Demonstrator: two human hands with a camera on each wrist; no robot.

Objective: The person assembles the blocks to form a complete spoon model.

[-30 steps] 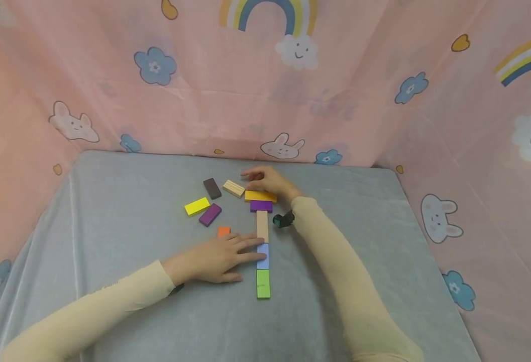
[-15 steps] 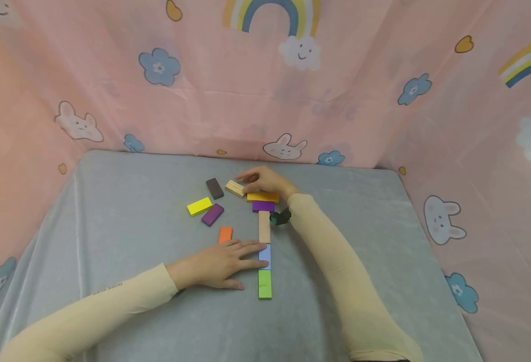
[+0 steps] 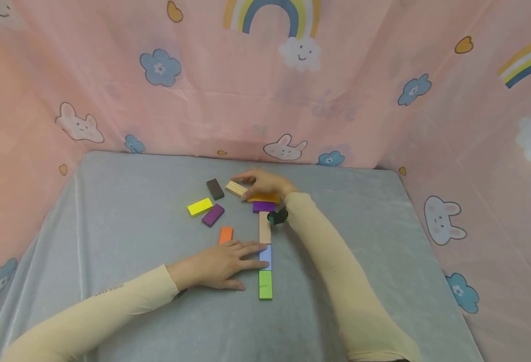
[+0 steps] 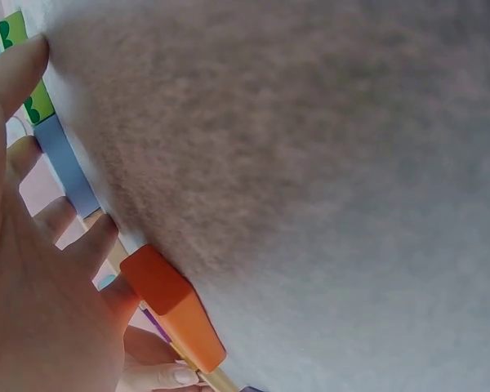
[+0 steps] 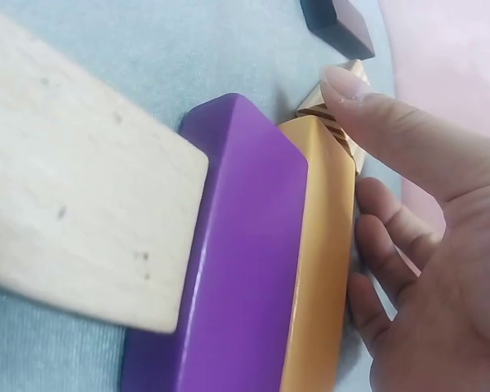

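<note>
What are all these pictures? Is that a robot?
No robot: that's a person's left hand and right hand. The wide picture comes from a camera on the head, looking down; the close-ups come from a camera on each wrist. On the grey cloth, a green block, blue block, beige block, purple block and golden block make a T. Loose nearby lie an orange block, yellow block, second purple block and dark brown block. The left hand touches the blue block. The right hand is at the striped block; I can't tell whether it grips it.
</note>
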